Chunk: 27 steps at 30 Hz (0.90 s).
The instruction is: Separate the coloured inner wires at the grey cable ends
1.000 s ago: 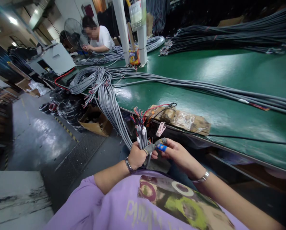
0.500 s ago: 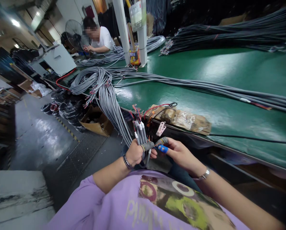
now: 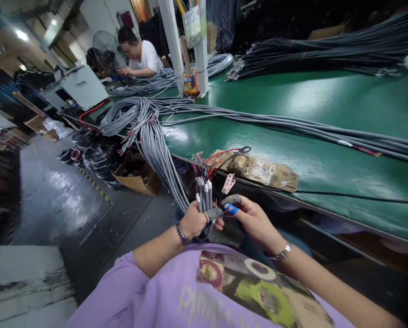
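Observation:
Several grey cables [image 3: 206, 195] stand bunched in my left hand [image 3: 197, 220], whose fingers wrap round them below white sleeves and bare coloured wire ends [image 3: 201, 171]. A grey cover is on the left thumb. Beside it, my right hand [image 3: 250, 217] pinches a thin wire [image 3: 224, 211] at one cable's end; its thumb wears a blue cover and a forefinger a grey one. A pink clip [image 3: 229, 183] sits just above the right hand, at the bench edge. A board wrapped in tape [image 3: 258, 171], with red and black leads, lies on the bench behind it.
Long grey cables [image 3: 258, 119] run across the green bench [image 3: 309, 98], and a coil [image 3: 130, 114] hangs over its left edge. Darker cables [image 3: 313, 54] are piled at the back. A white post [image 3: 201, 59] rises from the bench; a co-worker [image 3: 144, 59] sits beyond. A carton [image 3: 138, 175] stands below.
My right hand has drawn slightly away from the left, with the thin wire still in its pinch. The cable bunch has shifted a little to the right and down.

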Tool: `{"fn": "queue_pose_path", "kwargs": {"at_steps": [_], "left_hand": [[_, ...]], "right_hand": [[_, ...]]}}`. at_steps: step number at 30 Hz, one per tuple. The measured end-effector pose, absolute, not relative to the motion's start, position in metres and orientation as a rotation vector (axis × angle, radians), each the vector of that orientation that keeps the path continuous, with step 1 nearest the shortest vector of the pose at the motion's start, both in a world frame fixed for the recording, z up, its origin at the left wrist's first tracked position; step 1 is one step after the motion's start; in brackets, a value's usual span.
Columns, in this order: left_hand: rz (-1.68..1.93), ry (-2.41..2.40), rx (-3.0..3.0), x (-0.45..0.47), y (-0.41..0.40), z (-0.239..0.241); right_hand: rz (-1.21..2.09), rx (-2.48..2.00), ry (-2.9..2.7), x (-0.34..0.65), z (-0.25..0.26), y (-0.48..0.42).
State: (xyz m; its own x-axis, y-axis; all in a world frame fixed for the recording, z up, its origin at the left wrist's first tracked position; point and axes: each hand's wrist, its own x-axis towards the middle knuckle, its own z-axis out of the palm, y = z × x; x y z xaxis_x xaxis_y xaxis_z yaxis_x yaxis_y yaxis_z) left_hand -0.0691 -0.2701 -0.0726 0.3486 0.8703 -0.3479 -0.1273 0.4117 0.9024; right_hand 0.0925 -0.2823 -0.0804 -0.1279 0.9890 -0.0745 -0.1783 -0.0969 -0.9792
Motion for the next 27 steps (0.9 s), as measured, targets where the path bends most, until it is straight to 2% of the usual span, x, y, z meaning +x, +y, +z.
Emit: {"fn": "queue_pose_path", "kwargs": {"at_steps": [9, 15, 21, 27], "left_hand": [[0.915, 1.019, 0.846, -0.065, -0.272, -0.070], [0.940, 1.067, 0.892, -0.058, -0.272, -0.070], [0.914, 1.097, 0.982, -0.056, -0.274, -0.069], [0.923, 1.124, 1.011, -0.056, -0.276, -0.073]], "right_hand": [[1.643, -1.044, -0.744, 0.106, -0.084, -0.279], [1.786, -1.139, -0.827, 0.107, -0.073, -0.277], [1.643, -1.173, -1.116, 0.101, -0.063, -0.276], [1.610, -1.157, -1.112, 0.100, -0.062, -0.279]]}}
